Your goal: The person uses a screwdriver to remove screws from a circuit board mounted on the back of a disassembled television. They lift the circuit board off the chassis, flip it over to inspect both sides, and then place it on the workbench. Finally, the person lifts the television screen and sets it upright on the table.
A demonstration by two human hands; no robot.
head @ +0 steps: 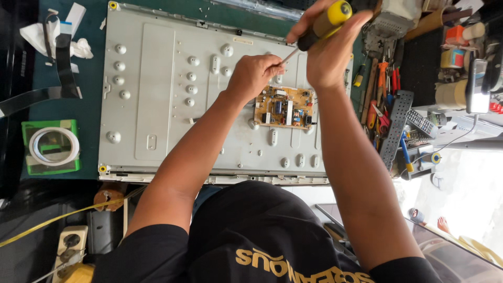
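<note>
A person in a black shirt (pixel 262 236) leans over the worktop (pixel 89 99). The left hand (pixel 254 76) is pinched narrow around the shaft of a screwdriver (pixel 325 23), seemingly steadying its tip (hidden by the fingers). The right hand (pixel 330 52) is closed on the handle. Just beside them a circuit board (pixel 284 107) lies on a grey metal panel (pixel 162 105). Farther off sit loose tools (pixel 382 105).
</note>
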